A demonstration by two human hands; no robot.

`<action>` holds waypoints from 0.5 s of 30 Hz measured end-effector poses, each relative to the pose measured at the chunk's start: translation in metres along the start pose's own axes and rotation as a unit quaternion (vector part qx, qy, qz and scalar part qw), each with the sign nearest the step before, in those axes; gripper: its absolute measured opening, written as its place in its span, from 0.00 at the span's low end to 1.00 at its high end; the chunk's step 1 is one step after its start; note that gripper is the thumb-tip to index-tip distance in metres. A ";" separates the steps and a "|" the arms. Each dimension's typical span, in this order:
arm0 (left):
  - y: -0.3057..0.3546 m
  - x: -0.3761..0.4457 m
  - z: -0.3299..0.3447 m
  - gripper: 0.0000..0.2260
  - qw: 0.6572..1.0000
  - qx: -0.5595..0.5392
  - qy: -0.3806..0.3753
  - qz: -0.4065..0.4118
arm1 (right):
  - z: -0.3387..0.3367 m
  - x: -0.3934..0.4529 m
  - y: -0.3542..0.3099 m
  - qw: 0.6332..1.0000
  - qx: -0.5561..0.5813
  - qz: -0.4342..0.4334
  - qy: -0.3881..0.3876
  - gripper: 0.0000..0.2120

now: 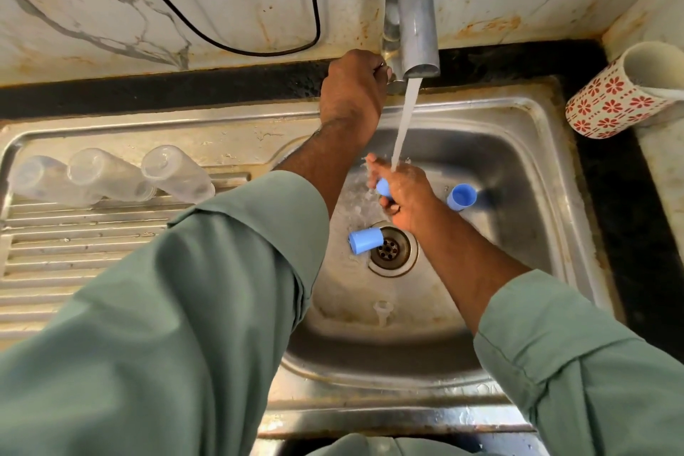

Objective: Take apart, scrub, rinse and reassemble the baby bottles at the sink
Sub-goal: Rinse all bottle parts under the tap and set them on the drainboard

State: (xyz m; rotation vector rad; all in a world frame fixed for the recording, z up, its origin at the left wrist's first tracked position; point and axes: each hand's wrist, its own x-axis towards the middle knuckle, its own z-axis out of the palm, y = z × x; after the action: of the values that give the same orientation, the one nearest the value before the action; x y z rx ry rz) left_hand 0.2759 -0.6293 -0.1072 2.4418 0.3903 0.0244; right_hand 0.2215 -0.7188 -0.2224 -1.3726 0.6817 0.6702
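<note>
From the head camera I look straight down into a steel sink [525,144] with water running from the tap spout [414,11] in a steady stream [405,122].

My left hand [351,89] reaches up to the base of the tap, fingers curled round the tap handle [385,68], which is mostly hidden behind the knuckles.

My right hand [405,192] is in the basin directly under the stream, fingers wrapped round a blue bottle cap [384,187]; only its rounded end shows past the fingers, and water splashes over it.

Two more blue caps lie in the basin: one on its side touching the edge of the drain [393,251], namely the cap by the drain [364,241], and the other cap [461,197] against the right slope of the basin, open end facing me. A small clear teat [382,310] sits on the basin floor nearer to me, well apart from the drain.

On the ribbed draining board [74,244] to the left, three clear bottle bodies [111,174] lie side by side, touching one another.

At the far right, a mug with red flower print [614,100] stands on the dark tabletop [636,233]. A black cable [259,52] loops across the marble-pattern wall behind the sink.
</note>
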 end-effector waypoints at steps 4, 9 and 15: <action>0.001 -0.001 0.000 0.09 1.000 0.002 0.000 0.002 | -0.002 -0.001 -0.001 0.992 0.105 0.062 -0.024 0.15; 0.001 -0.002 0.000 0.10 1.000 0.017 0.006 0.006 | -0.008 -0.004 0.008 0.991 0.043 -0.086 -0.089 0.05; 0.001 -0.001 0.000 0.10 1.000 0.002 0.000 -0.008 | 0.001 -0.002 0.003 0.998 -0.049 -0.037 0.004 0.14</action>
State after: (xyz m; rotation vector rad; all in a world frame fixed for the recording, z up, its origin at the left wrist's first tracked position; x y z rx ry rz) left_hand 0.2753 -0.6307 -0.1065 2.4416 0.4098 0.0162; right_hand 0.2177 -0.7176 -0.2226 -1.4850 0.6090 0.6466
